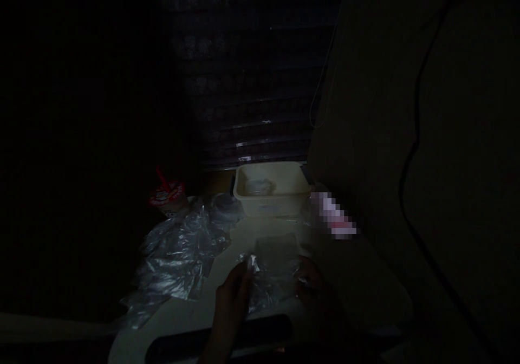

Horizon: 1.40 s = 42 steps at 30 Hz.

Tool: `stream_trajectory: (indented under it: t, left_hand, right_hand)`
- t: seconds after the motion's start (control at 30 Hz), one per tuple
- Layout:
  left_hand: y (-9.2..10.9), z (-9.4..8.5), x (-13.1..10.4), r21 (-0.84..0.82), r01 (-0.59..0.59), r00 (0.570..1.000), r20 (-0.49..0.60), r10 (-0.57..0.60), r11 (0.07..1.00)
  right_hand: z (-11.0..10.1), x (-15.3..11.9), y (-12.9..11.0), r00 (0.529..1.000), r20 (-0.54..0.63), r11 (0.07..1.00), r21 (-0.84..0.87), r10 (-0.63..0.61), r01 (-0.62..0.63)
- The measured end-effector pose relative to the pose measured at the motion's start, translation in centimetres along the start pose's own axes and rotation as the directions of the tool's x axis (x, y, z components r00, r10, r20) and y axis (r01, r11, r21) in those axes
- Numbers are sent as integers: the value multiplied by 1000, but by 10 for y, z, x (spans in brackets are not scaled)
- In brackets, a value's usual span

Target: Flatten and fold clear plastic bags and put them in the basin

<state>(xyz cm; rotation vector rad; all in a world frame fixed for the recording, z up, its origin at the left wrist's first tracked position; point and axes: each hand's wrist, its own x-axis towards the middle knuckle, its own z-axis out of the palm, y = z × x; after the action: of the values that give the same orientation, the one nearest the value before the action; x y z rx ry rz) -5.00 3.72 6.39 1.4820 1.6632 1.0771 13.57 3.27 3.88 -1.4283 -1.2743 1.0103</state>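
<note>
In dim light, a clear plastic bag [270, 285] is stretched between my two hands above the pale table [190, 318]. My left hand [233, 291] pinches its left side. On the right side, my right hand [311, 280] grips the bag with bent fingers, partly lost in shadow. A flat pale piece [278, 247] shows at the bag's far end; I cannot tell whether it is inside. To the left lies a heap of clear plastic bags [179, 261].
Behind my hands stands a cream plastic bin [268, 207] with something clear inside. A cup with a red lid [167, 192] and straw stands at the back left. A blurred-out pinkish item [335, 218] lies right. A dark slot [264, 329] runs along the table's near edge.
</note>
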Motion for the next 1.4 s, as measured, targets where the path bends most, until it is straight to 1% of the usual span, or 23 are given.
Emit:
stream_trajectory:
  t: [0.17,0.2,0.23,0.27,0.3,0.33,0.4,0.43,0.47,0.53,0.6,0.67,0.73,0.9,0.97,1.07,1.2,1.3,1.4]
  left_hand:
    - [-4,-8,-6,55,34,998,-55,-31,998]
    - [-4,-10,-8,89,17,998,-57,-12,996]
    - [-4,-11,-9,143,-26,998,-56,35,989]
    - [-3,-12,-9,215,-97,994,-37,107,972]
    - [-3,-11,-9,297,-189,980,-5,199,936]
    - [-3,-9,-9,377,-286,956,42,292,881]
    - [-5,-2,-8,497,-453,885,149,442,740]
    - [-6,2,-8,539,-504,854,193,484,675]
    - [-8,7,-7,579,-532,832,224,507,618]
    - [-13,15,-8,650,-555,807,268,527,519]
    - [-18,19,-9,703,-570,782,306,543,426]
    - [-21,19,-11,740,-572,767,330,551,353]
    - [-24,17,-12,767,-562,764,339,549,310]
    - [-26,12,-13,798,-543,772,351,531,262]
    - [-27,12,-13,801,-541,772,352,529,257]
    - [-26,11,-12,794,-537,785,346,514,285]
    - [-20,10,-11,777,-529,813,347,468,343]
    - [-19,11,-10,767,-544,806,364,468,341]
    - [-22,14,-9,770,-564,777,373,507,298]
  right_hand:
    - [3,2,5,999,-34,1000,8,-2,3]
    - [3,2,5,999,-32,1000,5,-5,5]
    - [2,3,6,1000,-27,1000,-3,-8,8]
    - [2,3,6,1000,-19,1000,-17,-9,9]
    - [2,3,6,1000,-9,999,-35,-9,9]
    - [1,3,6,1000,0,998,-56,-12,12]
    - [1,3,4,999,-11,995,-99,-34,32]
    - [2,3,4,998,-30,992,-118,-53,49]
    - [2,2,3,996,-50,989,-132,-72,65]
    - [3,2,2,991,-79,986,-138,-104,92]
    - [3,2,2,991,-75,987,-125,-107,97]
    - [4,2,3,994,-57,991,-109,-88,82]
    - [3,2,5,997,-44,993,-100,-70,65]
    - [2,3,5,999,-23,994,-103,-41,39]
    - [1,2,2,999,-17,994,-94,-51,49]
    - [0,2,-2,997,-24,993,-97,-76,73]
    - [1,2,-3,997,-21,989,-131,-73,70]
    - [2,2,-3,996,-55,991,-122,-65,58]
    - [2,2,-2,997,-29,990,-117,-77,73]
